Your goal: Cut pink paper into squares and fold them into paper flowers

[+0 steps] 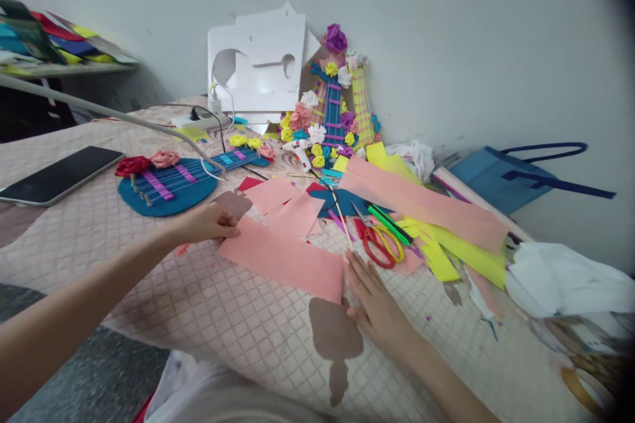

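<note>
A pink felt sheet [285, 258] lies flat on the quilted bed cover [213, 317] in front of me. My left hand [211, 221] pinches the sheet's left edge with curled fingers. At the sheet's right corner my right hand [372, 294] rests flat on the cover, fingers stretched out and touching the felt's edge. More pink felt pieces [290, 205] lie just behind the sheet.
Scissors with red and yellow handles [380, 241] and a green knife [391, 225] lie to the right, among long pink [426, 205] and yellow [466, 251] sheets. A blue felt guitar [171, 185], a tablet [57, 175], a glue gun [300, 152], flower-trimmed craft guitars [332, 106] and a blue bag [501, 178] stand behind.
</note>
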`<state>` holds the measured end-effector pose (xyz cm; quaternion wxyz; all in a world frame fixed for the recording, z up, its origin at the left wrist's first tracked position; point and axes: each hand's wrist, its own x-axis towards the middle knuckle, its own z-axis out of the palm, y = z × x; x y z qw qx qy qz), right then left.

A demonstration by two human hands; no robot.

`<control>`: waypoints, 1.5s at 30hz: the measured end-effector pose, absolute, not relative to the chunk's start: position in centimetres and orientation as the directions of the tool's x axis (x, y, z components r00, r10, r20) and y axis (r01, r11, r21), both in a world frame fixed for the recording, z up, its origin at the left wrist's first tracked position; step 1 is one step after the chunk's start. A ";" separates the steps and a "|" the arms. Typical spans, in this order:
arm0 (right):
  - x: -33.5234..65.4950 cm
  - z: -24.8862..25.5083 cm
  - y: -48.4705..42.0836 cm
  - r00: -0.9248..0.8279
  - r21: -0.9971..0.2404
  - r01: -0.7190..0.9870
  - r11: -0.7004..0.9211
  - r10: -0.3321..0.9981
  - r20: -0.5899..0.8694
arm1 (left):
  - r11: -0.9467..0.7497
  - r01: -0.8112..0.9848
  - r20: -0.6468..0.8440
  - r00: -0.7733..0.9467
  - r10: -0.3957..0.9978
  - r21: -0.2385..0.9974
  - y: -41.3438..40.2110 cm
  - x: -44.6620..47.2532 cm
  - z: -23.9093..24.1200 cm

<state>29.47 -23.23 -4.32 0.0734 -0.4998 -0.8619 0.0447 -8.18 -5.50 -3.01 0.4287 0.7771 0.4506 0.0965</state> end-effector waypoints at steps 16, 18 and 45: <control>28.3 -5.1 -24.9 -0.576 -0.099 0.816 0.569 0.814 -0.069 | -0.141 0.612 -0.274 0.534 0.800 0.778 -5.5 -8.2 -2.9; 28.6 -5.0 -25.4 -0.599 -0.112 0.800 0.590 0.795 -0.096 | -0.145 0.607 -0.269 0.537 0.800 0.782 -5.5 -8.2 -2.9; 28.6 -5.0 -24.9 -0.588 -0.144 0.795 0.590 0.807 0.058 | -0.250 0.791 -0.266 0.456 0.849 0.558 -6.5 -8.5 -0.5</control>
